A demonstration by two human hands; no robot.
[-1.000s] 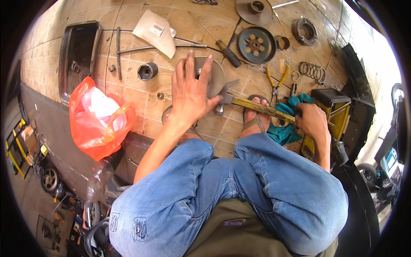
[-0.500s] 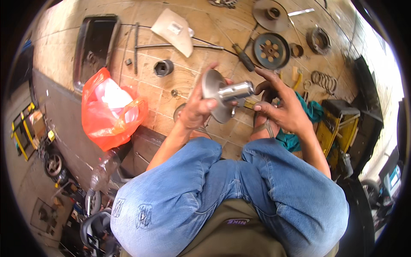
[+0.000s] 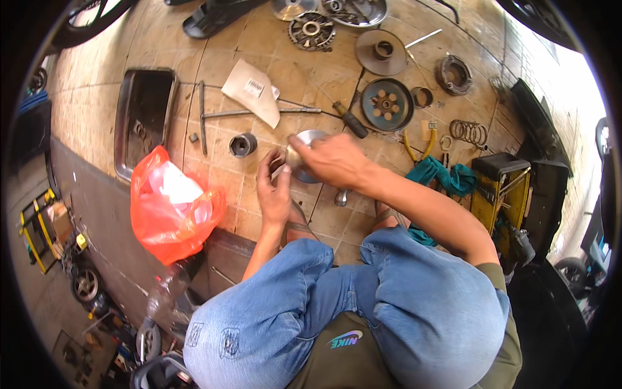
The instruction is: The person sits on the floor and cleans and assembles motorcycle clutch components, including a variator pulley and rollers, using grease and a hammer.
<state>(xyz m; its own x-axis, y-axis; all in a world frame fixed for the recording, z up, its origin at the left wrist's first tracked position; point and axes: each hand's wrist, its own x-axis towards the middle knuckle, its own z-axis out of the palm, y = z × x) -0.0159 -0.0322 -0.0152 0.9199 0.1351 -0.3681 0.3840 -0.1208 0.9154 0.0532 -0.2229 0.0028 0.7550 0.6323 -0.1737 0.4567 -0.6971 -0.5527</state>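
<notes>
In front of my knees, both hands are on a silver metal pulley disc (image 3: 315, 135) with a rounded hub part, held just above the tiled floor. My right hand (image 3: 338, 159) reaches across from the right and lies over it, fingers closed on its upper side and hiding much of it. From below left, my left hand (image 3: 275, 192) is curled at the hub end, thumb and fingers against its edge. Close by on the floor is a small shiny metal knob-ended piece (image 3: 341, 198). A large hexagonal socket (image 3: 243, 145) stands left of my hands.
An orange plastic bag (image 3: 155, 240) and a black tray (image 3: 119, 139) lie left. Ahead are a cardboard piece (image 3: 241, 84), a screwdriver (image 3: 350, 120), a clutch drum (image 3: 407, 117) and a flanged disc (image 3: 366, 59). A coil spring (image 3: 468, 132), teal cloth (image 3: 459, 180) and yellow toolbox (image 3: 495, 207) sit right.
My right hand has moved left and closed on the disc, which has turned so its protruding shaft no longer shows. My left hand has shifted slightly left and lower. The view has tilted farther ahead.
</notes>
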